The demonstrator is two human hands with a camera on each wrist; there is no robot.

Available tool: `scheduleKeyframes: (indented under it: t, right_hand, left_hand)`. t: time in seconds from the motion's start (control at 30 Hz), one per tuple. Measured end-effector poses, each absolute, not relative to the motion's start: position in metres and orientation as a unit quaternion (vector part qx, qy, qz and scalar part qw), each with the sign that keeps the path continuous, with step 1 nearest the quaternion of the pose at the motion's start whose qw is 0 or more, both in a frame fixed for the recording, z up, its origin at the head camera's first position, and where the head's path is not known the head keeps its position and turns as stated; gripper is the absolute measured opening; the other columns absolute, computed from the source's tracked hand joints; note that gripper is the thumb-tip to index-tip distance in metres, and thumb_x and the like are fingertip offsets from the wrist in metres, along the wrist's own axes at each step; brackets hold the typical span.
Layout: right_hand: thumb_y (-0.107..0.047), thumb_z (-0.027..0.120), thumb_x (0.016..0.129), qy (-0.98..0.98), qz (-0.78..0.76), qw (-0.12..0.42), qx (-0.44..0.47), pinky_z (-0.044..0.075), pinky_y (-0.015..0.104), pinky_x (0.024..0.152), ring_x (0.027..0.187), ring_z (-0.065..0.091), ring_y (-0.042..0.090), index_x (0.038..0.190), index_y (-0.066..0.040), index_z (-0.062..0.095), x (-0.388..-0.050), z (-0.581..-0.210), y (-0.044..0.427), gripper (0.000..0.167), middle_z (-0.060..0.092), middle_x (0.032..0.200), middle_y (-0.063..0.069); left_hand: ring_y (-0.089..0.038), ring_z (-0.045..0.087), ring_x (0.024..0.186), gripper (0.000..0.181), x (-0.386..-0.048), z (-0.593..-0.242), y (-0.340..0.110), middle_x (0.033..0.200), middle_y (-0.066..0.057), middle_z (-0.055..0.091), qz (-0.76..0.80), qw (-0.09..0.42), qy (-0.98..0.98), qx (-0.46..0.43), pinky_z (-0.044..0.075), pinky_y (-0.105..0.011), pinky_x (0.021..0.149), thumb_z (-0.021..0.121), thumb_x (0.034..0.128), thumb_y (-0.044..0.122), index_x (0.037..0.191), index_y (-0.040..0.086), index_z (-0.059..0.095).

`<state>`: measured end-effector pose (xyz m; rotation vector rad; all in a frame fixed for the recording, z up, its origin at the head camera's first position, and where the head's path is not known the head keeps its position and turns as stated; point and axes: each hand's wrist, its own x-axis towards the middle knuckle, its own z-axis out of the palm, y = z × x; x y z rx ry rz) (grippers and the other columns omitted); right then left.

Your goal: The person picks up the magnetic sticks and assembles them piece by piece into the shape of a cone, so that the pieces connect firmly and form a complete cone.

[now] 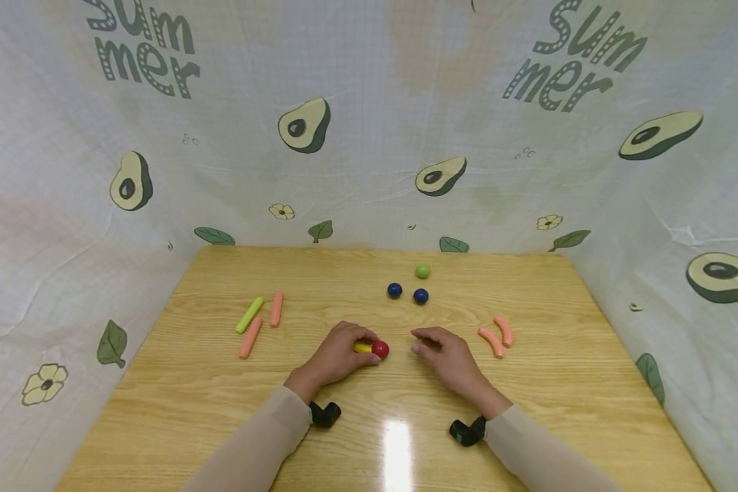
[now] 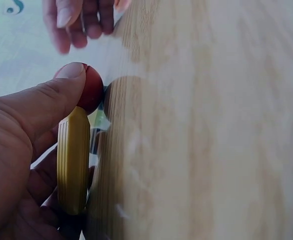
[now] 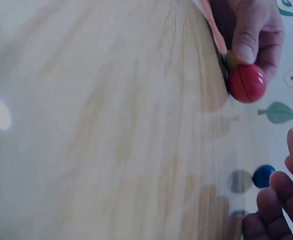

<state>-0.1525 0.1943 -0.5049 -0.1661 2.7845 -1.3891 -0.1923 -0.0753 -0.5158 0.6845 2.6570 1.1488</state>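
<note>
My left hand (image 1: 339,354) pinches a red ball (image 1: 380,350) between thumb and fingers, near the middle of the table. A straight yellow stick (image 2: 73,162) with ribbed sides meets the ball and lies under the palm; whether the two are fixed together I cannot tell. To the right, apart from the ball, my right hand (image 1: 452,361) holds nothing, its fingers loosely bent. Beyond the hands are two dark blue balls (image 1: 395,290) and a green ball (image 1: 422,271). One blue ball (image 3: 263,176) shows behind the right fingertips in the right wrist view.
At the left lie a yellow-green stick (image 1: 249,315) and two straight salmon sticks (image 1: 277,309). Two curved salmon pieces (image 1: 491,342) lie right of the right hand. A printed cloth (image 1: 369,137) encloses the back and sides of the wooden table (image 1: 178,410).
</note>
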Motion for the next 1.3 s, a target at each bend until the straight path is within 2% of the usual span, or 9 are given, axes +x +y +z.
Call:
scheduleKeyframes:
  t: [0.17, 0.3, 0.33, 0.5, 0.7, 0.9, 0.97, 1.1, 1.3]
  right_hand:
    - [-0.026, 0.073, 0.102, 0.898, -0.439, -0.030, -0.020, 0.057, 0.034, 0.090, 0.109, 0.068, 0.020, 0.136, -0.013, 0.072, -0.139, -0.500, 0.222, 0.036, 0.074, 0.123, 0.006]
    - [-0.024, 0.071, 0.104, 0.908, -0.406, -0.101, 0.009, 0.055, 0.021, 0.080, 0.098, 0.068, 0.020, 0.135, -0.007, 0.071, -0.131, -0.497, 0.247, 0.035, 0.074, 0.114, 0.009]
    - [-0.024, 0.071, 0.104, 0.911, -0.395, -0.119, 0.019, 0.054, 0.020, 0.079, 0.098, 0.068, 0.021, 0.135, -0.006, 0.071, -0.130, -0.496, 0.253, 0.035, 0.074, 0.117, 0.011]
    - [-0.027, 0.067, 0.106, 0.915, -0.362, -0.164, 0.065, 0.051, 0.025, 0.075, 0.098, 0.067, 0.026, 0.136, -0.004, 0.070, -0.123, -0.496, 0.278, 0.038, 0.071, 0.129, 0.018]
    - [-0.036, 0.063, 0.108, 0.919, -0.359, -0.133, 0.095, 0.056, 0.050, 0.081, 0.103, 0.071, 0.039, 0.141, -0.001, 0.065, -0.116, -0.499, 0.290, 0.049, 0.072, 0.120, 0.020]
    - [-0.031, 0.065, 0.107, 0.925, -0.351, -0.103, 0.107, 0.054, 0.061, 0.091, 0.113, 0.068, 0.046, 0.140, 0.002, 0.065, -0.114, -0.501, 0.291, 0.046, 0.071, 0.125, 0.027]
    - [-0.027, 0.066, 0.107, 0.925, -0.353, -0.092, 0.108, 0.053, 0.062, 0.093, 0.114, 0.068, 0.046, 0.141, 0.002, 0.064, -0.113, -0.502, 0.290, 0.045, 0.071, 0.124, 0.028]
    - [-0.024, 0.065, 0.107, 0.925, -0.359, -0.067, 0.103, 0.056, 0.056, 0.087, 0.112, 0.068, 0.042, 0.143, 0.001, 0.063, -0.114, -0.502, 0.286, 0.044, 0.072, 0.123, 0.026]
    - [-0.021, 0.066, 0.106, 0.928, -0.359, -0.045, 0.083, 0.055, 0.052, 0.086, 0.108, 0.069, 0.036, 0.145, 0.000, 0.061, -0.121, -0.501, 0.278, 0.045, 0.072, 0.121, 0.022]
  left_hand:
    - [-0.022, 0.056, 0.125, 0.036, -0.192, -0.516, -0.075, 0.124, 0.001, 0.072, 0.389, 0.089, 0.889, 0.225, 0.046, -0.049, 0.111, 0.085, 0.0906, 0.039, 0.120, 0.020, 0.076]
    - [-0.022, 0.056, 0.126, 0.036, -0.191, -0.516, -0.075, 0.124, 0.002, 0.071, 0.388, 0.087, 0.889, 0.226, 0.045, -0.049, 0.111, 0.085, 0.0907, 0.039, 0.120, 0.020, 0.076]
    - [-0.022, 0.056, 0.126, 0.036, -0.191, -0.516, -0.075, 0.124, 0.002, 0.071, 0.387, 0.086, 0.890, 0.227, 0.045, -0.050, 0.111, 0.085, 0.0908, 0.039, 0.120, 0.020, 0.076]
    - [-0.022, 0.055, 0.125, 0.035, -0.191, -0.515, -0.075, 0.124, 0.002, 0.071, 0.387, 0.084, 0.889, 0.227, 0.044, -0.050, 0.112, 0.084, 0.0913, 0.038, 0.120, 0.020, 0.076]
    - [-0.022, 0.055, 0.125, 0.036, -0.191, -0.514, -0.075, 0.125, 0.002, 0.071, 0.389, 0.090, 0.888, 0.227, 0.044, -0.050, 0.112, 0.084, 0.0918, 0.039, 0.121, 0.020, 0.075]
    - [-0.021, 0.055, 0.124, 0.036, -0.191, -0.514, -0.074, 0.123, 0.002, 0.071, 0.387, 0.092, 0.889, 0.226, 0.045, -0.049, 0.110, 0.084, 0.0918, 0.039, 0.121, 0.019, 0.075]
    - [-0.021, 0.055, 0.124, 0.036, -0.191, -0.513, -0.074, 0.122, 0.003, 0.071, 0.387, 0.091, 0.889, 0.226, 0.045, -0.049, 0.110, 0.084, 0.0918, 0.038, 0.121, 0.019, 0.075]
    - [-0.021, 0.055, 0.125, 0.037, -0.191, -0.513, -0.074, 0.123, 0.003, 0.071, 0.388, 0.094, 0.888, 0.228, 0.044, -0.048, 0.111, 0.084, 0.0919, 0.038, 0.122, 0.019, 0.075]
    - [-0.023, 0.053, 0.134, 0.044, -0.192, -0.512, -0.084, 0.135, 0.001, 0.067, 0.392, 0.113, 0.885, 0.225, 0.043, -0.048, 0.116, 0.085, 0.0914, 0.035, 0.131, 0.021, 0.072]
